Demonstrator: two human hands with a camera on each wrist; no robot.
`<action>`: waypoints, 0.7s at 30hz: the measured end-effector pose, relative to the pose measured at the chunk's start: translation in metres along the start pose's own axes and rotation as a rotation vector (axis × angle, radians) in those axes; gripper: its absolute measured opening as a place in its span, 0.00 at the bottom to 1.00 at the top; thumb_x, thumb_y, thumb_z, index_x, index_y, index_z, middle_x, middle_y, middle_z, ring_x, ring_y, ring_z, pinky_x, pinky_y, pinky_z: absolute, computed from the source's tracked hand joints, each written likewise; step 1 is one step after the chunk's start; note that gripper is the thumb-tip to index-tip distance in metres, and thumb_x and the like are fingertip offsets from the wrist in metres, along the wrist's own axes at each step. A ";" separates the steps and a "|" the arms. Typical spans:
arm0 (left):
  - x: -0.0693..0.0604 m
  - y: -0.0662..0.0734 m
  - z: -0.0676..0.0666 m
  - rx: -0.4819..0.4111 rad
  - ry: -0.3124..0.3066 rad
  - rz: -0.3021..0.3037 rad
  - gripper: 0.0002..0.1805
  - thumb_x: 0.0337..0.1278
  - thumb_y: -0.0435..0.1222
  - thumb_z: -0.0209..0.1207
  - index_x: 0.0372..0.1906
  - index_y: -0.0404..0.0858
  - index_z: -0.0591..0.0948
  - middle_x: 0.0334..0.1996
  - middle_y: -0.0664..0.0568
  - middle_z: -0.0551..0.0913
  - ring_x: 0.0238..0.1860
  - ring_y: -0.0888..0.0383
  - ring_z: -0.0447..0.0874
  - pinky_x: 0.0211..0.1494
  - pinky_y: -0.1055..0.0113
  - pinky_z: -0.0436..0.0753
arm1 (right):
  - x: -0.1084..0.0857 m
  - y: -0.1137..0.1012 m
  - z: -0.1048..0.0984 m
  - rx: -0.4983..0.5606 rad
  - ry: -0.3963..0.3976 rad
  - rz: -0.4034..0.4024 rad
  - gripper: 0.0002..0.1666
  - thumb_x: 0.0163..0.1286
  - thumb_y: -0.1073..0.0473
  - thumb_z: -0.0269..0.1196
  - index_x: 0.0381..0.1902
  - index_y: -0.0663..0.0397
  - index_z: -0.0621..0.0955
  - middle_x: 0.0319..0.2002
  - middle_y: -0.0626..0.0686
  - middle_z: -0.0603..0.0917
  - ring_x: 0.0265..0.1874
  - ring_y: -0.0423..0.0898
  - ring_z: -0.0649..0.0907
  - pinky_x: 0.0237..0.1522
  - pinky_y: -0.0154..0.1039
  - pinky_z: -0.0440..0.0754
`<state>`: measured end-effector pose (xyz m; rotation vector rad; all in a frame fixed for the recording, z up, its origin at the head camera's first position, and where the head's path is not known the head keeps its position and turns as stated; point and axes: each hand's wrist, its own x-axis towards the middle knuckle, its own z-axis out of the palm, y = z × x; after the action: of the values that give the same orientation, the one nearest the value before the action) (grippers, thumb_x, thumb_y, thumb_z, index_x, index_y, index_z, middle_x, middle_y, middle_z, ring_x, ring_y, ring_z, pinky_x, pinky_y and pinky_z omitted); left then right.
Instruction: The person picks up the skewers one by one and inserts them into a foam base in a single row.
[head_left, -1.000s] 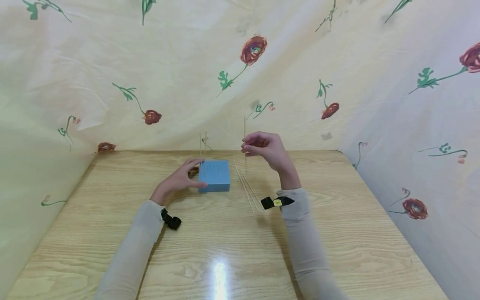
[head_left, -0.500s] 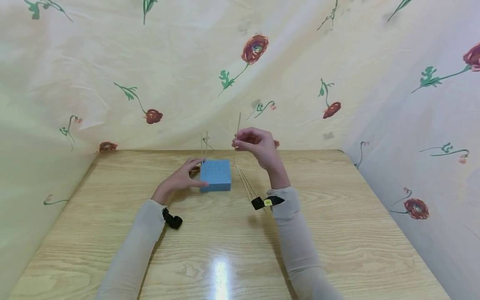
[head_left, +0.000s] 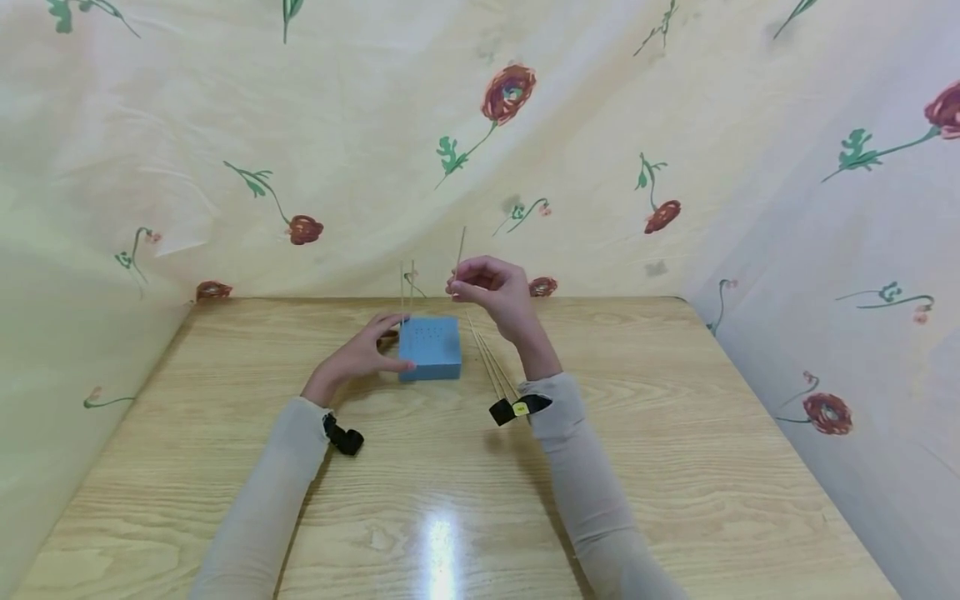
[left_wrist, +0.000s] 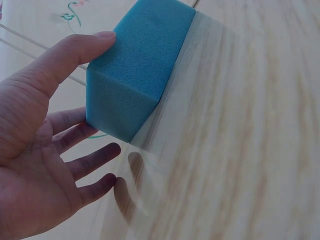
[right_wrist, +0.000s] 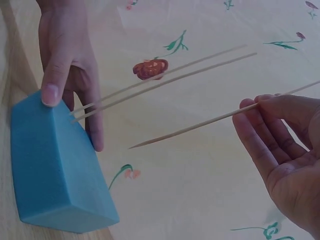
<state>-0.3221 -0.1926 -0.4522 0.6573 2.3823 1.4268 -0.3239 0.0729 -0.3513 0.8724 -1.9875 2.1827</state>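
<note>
On the table sits a blue foam block (head_left: 430,350) with small holes in its top. My left hand (head_left: 363,350) grips its left end, thumb on the front face and a finger or two behind; the other fingers stand free in the left wrist view. Two thin wooden skewers (right_wrist: 175,77) stand upright in the block near that hand. My right hand (head_left: 498,292) is raised to the right of the block and above it, pinching another skewer (right_wrist: 200,123) between thumb and fingertips. Its pointed end hangs apart from the block in the right wrist view.
Several loose skewers (head_left: 486,354) lie on the wooden table (head_left: 360,517) right of the block, partly hidden by the right wrist's black camera (head_left: 501,412). A flower-patterned cloth (head_left: 360,125) hangs behind the table and along its sides.
My right hand has moved left towards the block with its skewer, which now leans slightly. The left hand and the block have stayed in place.
</note>
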 end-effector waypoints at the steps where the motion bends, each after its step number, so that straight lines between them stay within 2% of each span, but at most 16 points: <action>1: 0.000 0.000 0.000 -0.001 -0.001 0.002 0.52 0.59 0.38 0.72 0.82 0.41 0.55 0.79 0.39 0.49 0.77 0.34 0.57 0.77 0.38 0.63 | 0.000 0.001 0.001 -0.002 0.000 0.001 0.06 0.67 0.74 0.66 0.42 0.67 0.83 0.36 0.50 0.88 0.35 0.43 0.88 0.42 0.39 0.90; 8: -0.001 0.002 -0.001 -0.001 -0.003 0.001 0.51 0.59 0.37 0.72 0.82 0.41 0.55 0.80 0.39 0.48 0.78 0.35 0.56 0.77 0.39 0.62 | 0.000 0.008 0.011 -0.020 0.008 0.009 0.10 0.67 0.74 0.66 0.44 0.76 0.81 0.35 0.49 0.88 0.36 0.43 0.88 0.42 0.40 0.90; 15: -0.001 0.002 -0.001 0.006 0.001 0.004 0.52 0.58 0.38 0.73 0.82 0.40 0.55 0.80 0.39 0.49 0.77 0.34 0.56 0.78 0.39 0.61 | 0.000 0.015 0.018 -0.022 0.001 0.014 0.10 0.68 0.74 0.66 0.45 0.76 0.80 0.36 0.49 0.87 0.37 0.43 0.88 0.44 0.43 0.90; 21: 0.000 0.001 -0.001 0.008 0.003 0.012 0.51 0.58 0.37 0.73 0.82 0.40 0.56 0.79 0.39 0.50 0.77 0.35 0.57 0.78 0.40 0.61 | 0.001 0.020 0.022 -0.022 -0.008 0.011 0.10 0.69 0.74 0.65 0.45 0.76 0.80 0.37 0.49 0.87 0.38 0.42 0.88 0.45 0.41 0.90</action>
<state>-0.3219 -0.1927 -0.4507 0.6733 2.3911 1.4249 -0.3249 0.0489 -0.3691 0.8708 -2.0212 2.1624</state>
